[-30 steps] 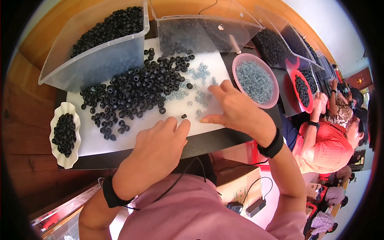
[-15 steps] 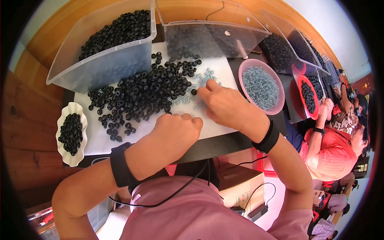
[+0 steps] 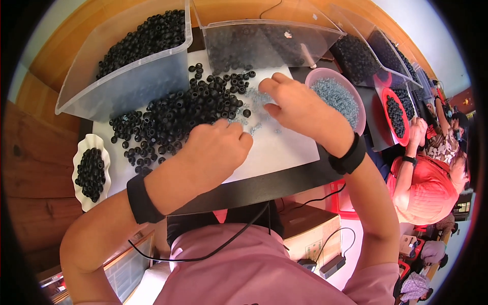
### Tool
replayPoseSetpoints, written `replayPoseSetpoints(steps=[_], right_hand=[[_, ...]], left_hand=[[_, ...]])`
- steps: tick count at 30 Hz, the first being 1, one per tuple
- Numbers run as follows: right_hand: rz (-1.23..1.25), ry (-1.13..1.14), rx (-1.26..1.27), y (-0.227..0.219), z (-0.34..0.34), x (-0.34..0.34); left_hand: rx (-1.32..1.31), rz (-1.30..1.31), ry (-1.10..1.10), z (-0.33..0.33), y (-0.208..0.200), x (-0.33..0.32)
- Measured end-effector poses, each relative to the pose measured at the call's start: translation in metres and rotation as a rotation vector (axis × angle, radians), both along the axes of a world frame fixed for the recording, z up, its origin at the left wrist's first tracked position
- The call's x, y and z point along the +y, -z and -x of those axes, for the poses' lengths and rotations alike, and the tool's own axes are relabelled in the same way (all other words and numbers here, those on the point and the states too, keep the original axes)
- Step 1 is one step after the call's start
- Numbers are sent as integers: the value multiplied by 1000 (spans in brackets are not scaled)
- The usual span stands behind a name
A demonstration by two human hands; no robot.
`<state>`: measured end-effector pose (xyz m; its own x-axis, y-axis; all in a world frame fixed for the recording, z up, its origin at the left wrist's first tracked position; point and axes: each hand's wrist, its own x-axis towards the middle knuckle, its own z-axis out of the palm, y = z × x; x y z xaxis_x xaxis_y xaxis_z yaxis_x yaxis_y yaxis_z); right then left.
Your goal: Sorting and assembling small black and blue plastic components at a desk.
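Observation:
A heap of round black beads (image 3: pixel 178 114) with holes lies on a white sheet (image 3: pixel 290 152) on the dark table. My left hand (image 3: pixel 216 152) is closed over the near right edge of the heap, its fingertips hidden beneath the knuckles. My right hand (image 3: pixel 300 107) hovers beside scattered small clear-blue pieces (image 3: pixel 259 104), its thumb and forefinger apart and nothing visible between them. A single black bead (image 3: pixel 247 113) lies between the two hands. Behind the right hand, a pink bowl (image 3: pixel 361 109) holds many more clear-blue pieces.
A white wavy-edged dish (image 3: pixel 106 157) of black beads stands at the left. Large clear plastic bins (image 3: pixel 147 71) of black beads line the back. At the right, a person in red (image 3: pixel 419 188) sits by a red bowl (image 3: pixel 405 133) of black beads. A black cable (image 3: pixel 229 241) crosses my lap.
My right hand has lifted up and right, and its thumb and forefinger have parted. My left hand has shifted slightly up and left, toward the heap. The view has tilted a little.

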<state>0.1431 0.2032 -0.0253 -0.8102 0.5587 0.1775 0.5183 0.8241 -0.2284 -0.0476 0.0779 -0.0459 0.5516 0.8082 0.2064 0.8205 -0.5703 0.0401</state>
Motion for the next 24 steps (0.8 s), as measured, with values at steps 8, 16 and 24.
replayPoseSetpoints(steps=[8,16,24], right_hand=[[157,169,-236,-12,-30,-39],[155,138,-146,3,-26,-25],[137,73,-68,16,-13,1]], left_hand=[[16,-143,108,2,3,38],[67,-102,106,14,-1,45],[-32,-152,183,9,8,58]])
